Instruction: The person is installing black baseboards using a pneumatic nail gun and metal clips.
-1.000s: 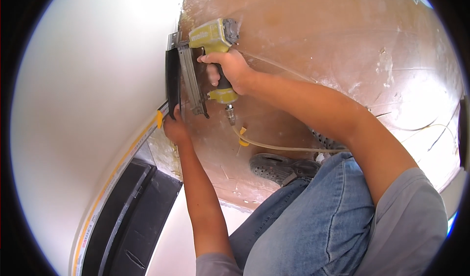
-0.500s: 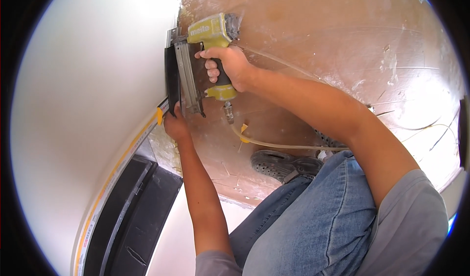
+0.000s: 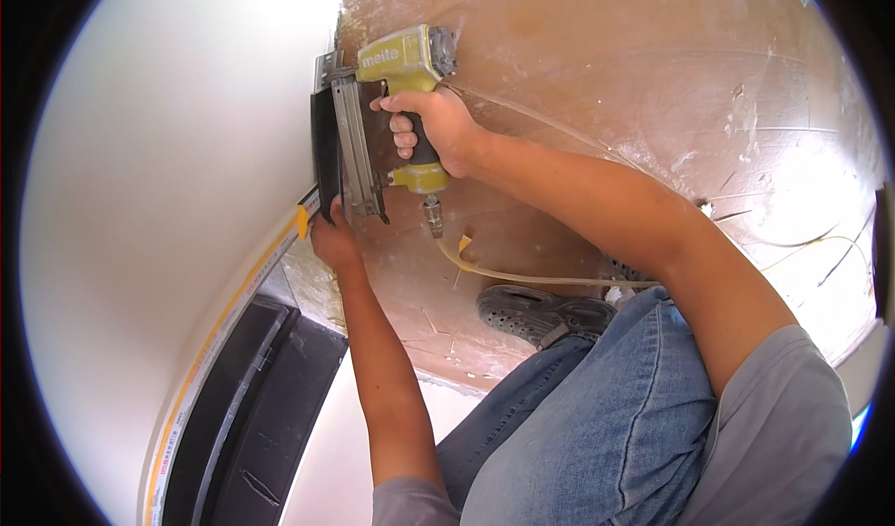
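Observation:
My right hand (image 3: 431, 127) is wrapped round the black grip of a yellow-green air nail gun (image 3: 396, 57), its index finger at the trigger. The gun's nose meets the top of a black strip (image 3: 326, 144) that runs along the foot of the white wall. At the strip's near end my left hand (image 3: 334, 235) is closed on its edge, with the fingertips partly hidden behind it. From the gun's metal fitting a clear air hose (image 3: 522, 277) trails off to the right.
White wall (image 3: 186, 134) fills the left side. A yellow-edged strip (image 3: 219, 325) follows it beside a black panel (image 3: 312, 386). The brown floor (image 3: 578, 69) is dusty and carries scraps. My foot, in a dark clog (image 3: 522, 311), stands near the hose.
Almost nothing differs. The nail gun stays at the top of the black strip, and both hands hold their places; my right forearm has shifted very slightly.

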### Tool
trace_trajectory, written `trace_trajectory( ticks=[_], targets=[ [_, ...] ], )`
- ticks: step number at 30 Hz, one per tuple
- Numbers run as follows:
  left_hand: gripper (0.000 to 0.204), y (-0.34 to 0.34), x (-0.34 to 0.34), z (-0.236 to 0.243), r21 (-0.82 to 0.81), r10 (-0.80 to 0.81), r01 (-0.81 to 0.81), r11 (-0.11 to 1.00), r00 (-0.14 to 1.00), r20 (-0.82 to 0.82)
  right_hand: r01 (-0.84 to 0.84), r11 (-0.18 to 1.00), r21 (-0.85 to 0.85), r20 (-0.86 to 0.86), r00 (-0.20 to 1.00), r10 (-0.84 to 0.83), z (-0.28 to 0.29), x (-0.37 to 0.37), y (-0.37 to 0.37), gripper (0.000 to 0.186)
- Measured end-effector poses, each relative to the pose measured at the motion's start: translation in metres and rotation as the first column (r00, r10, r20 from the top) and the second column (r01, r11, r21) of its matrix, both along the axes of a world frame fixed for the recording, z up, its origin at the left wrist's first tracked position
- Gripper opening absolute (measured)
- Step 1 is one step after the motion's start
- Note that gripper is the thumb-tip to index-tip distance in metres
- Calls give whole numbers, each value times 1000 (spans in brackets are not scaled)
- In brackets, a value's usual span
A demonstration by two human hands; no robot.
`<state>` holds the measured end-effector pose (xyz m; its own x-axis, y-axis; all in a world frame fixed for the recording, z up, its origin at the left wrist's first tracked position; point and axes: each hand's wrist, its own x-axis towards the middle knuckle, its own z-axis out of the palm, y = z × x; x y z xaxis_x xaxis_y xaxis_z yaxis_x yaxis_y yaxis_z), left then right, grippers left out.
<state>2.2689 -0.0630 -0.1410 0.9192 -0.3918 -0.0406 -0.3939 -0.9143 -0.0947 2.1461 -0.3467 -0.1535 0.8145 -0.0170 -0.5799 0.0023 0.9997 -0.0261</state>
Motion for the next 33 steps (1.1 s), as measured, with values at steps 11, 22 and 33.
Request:
trace_trajectory(
  ticks=[11,22,33],
  targets=[
    [53,14,2,1,2,-42,43,999,998,-47,60,998,-18,-28,998,-60,0,3,2,19],
    [42,19,5,12,-39,-63,57,998,979,-196,82,962,-262,-149,981,-124,3,11,10,16],
    [36,29,9,15,-43,-47,35,998,951,-305,54,943,-329,-93,992,-89,2,5,-3,12]
  ],
)
